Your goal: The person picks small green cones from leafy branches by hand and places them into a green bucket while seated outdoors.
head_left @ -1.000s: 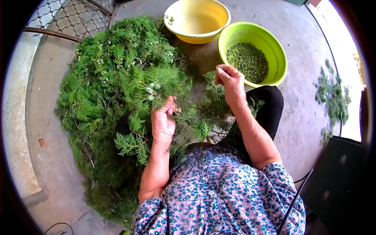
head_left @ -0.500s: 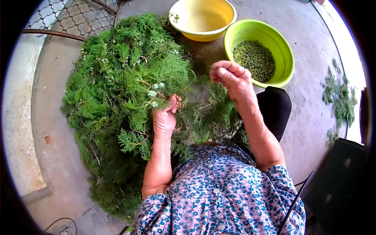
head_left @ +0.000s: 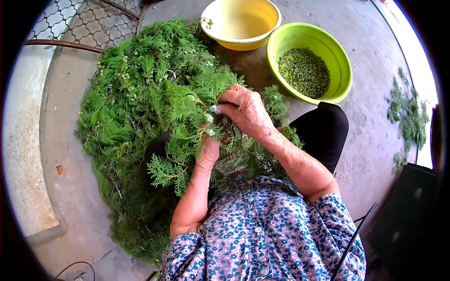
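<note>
My left hand [head_left: 209,149] is closed around a leafy evergreen branch [head_left: 183,105] that carries a few pale blue-green cones [head_left: 209,118]. Sprays of leaves hide part of its fingers. At the top cone, my right hand [head_left: 244,110] pinches with thumb and forefinger, right beside the left hand. More cut greenery [head_left: 253,150] lies in my lap beneath both hands. To the left rises a large heap of evergreen branches [head_left: 136,103], with small cones scattered among the leaves.
A lime-green basin [head_left: 344,70] holding many small green cones stands beyond my right knee. Left of it is a yellow basin [head_left: 243,40] with a sprig at its rim. Loose greenery [head_left: 408,114] lies on the floor at far right; a metal lattice [head_left: 89,23] is at upper left.
My right hand has come left and down from near the green basin to the cones on the branch. The left hand has shifted slightly right with the branch.
</note>
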A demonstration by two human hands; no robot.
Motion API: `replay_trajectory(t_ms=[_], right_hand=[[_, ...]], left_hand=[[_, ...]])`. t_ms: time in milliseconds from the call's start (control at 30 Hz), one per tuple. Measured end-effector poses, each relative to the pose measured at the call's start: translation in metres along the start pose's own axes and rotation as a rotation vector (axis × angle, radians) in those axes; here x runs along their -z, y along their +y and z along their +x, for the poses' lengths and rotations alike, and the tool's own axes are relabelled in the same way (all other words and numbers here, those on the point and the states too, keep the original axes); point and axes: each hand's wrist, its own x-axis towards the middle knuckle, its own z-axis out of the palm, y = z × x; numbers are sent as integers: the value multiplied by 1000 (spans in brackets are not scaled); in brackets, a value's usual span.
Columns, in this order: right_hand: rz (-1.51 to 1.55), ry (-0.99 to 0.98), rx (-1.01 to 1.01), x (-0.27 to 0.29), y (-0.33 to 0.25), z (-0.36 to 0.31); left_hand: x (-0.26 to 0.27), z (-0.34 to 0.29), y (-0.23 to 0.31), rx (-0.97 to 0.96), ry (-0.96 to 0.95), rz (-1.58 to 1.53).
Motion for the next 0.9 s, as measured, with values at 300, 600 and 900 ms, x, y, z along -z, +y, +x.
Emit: replay_trajectory(t_ms=[300,600,900], right_hand=[[-294,56,95,4,-1,-4],[1174,24,-612,22,31,-6],[774,-34,-492,30,-3,-9]], left_hand=[[-3,4,-7,-682,275,807],[2,-8,6,-25,75,-492],[-13,-1,21,44,188,-173]])
